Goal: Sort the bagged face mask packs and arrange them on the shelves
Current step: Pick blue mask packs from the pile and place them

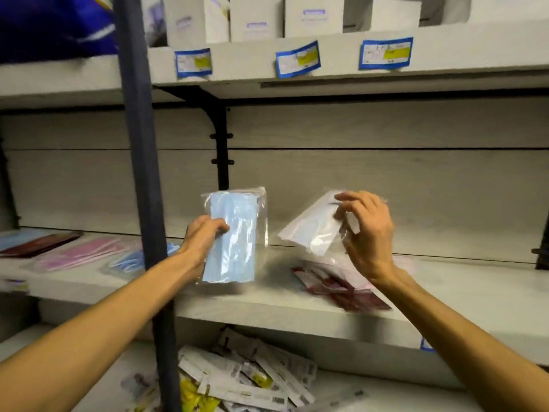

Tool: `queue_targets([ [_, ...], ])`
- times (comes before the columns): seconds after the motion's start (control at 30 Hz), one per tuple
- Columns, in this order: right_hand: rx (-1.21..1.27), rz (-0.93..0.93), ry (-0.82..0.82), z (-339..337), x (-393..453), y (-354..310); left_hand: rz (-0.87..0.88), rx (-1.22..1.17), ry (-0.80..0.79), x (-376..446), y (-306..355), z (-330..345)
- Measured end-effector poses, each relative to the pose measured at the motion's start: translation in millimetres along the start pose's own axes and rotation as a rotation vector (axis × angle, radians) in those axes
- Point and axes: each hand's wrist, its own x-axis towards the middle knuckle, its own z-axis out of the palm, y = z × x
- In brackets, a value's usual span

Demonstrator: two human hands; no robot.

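mid-sort, the left hand (205,236) pinches a blue mask pack (234,236) upright above the shelf (267,304) while the right hand (367,230) pinches a white pack (312,230); each probably needs its matching pile next.

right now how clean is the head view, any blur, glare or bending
Head view: soft motion blur throughout, so the shelf labels cannot be read; wide-angle bending bows the dark post; mild sheen on the blue mask pack in the left hand and the white mask pack in the right hand.
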Motion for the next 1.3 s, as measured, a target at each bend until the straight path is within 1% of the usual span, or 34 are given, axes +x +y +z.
queue_targets([
  [0.07, -0.02, -0.071, -0.025, 1.4, -3.6, -32.0, 0.016, 0.033, -0.012, -10.6, 1.9, -29.3],
  [0.13, 0.021, -0.064, -0.066, 4.6, -6.1, -67.9, 0.06, 0.065, -0.018, -19.5, 0.8, -59.7],
  [0.23, 0.184, 0.122, -0.163, 16.9, -6.8, -129.3, 0.108, 0.148, -0.082, -34.7, -5.7, -110.5],
  [0.3, 0.265, 0.255, -0.179, 29.7, -3.5, -172.1, 0.114, 0.156, -0.102, -44.6, -12.7, -145.1],
  [0.43, 0.551, 0.5, -0.215, 62.0, -4.2, -254.5, 0.127, 0.164, -0.064, -61.5, -26.6, -218.0],
  [0.57, 0.786, 0.738, -0.344, 108.2, -22.5, -320.1, 0.07, 0.199, -0.003, -65.6, -41.3, -287.8],
  [0.67, 0.898, 0.902, -0.439, 149.5, -32.9, -361.3, 0.033, 0.207, 0.035, -56.5, -52.3, -338.6],
  [0.77, 0.953, 0.979, -0.551, 195.5, -33.9, -396.0, 0.011, 0.19, 0.063, -39.4, -64.3, -387.3],
  [0.83, 0.933, 1.027, -0.618, 221.3, -34.2, -411.7, -0.026, 0.172, 0.066, -28.9, -69.5, -409.3],
  [0.93, 0.905, 1.073, -0.725, 277.9, -32.3, -440.9, -0.084, 0.127, 0.044, 0.3, -76.9, -450.6],
  [1.0, 0.925, 1.134, -0.75, 316.7, -27.0, -456.1, -0.088, 0.119, 0.047, 27.0, -78.9, -477.8],
  [1.07, 0.955, 1.185, -0.741, 358.1, -16.3, -466.8, -0.086, 0.122, 0.052, 57.8, -80.4, -504.7],
  [1.17, 1.079, 1.315, -0.769, 419.5, 7.2, -484.1, -0.115, 0.085, 0.065, 108.0, -77.8, -540.4],
  [1.23, 1.083, 1.307, -0.831, 459.1, 20.0, -493.0, -0.118, 0.065, 0.082, 141.8, -77.9, -559.8],
  [1.3, 1.099, 1.301, -0.855, 493.2, 30.8, -500.1, -0.128, 0.049, 0.101, 170.5, -79.4, -575.4],
])
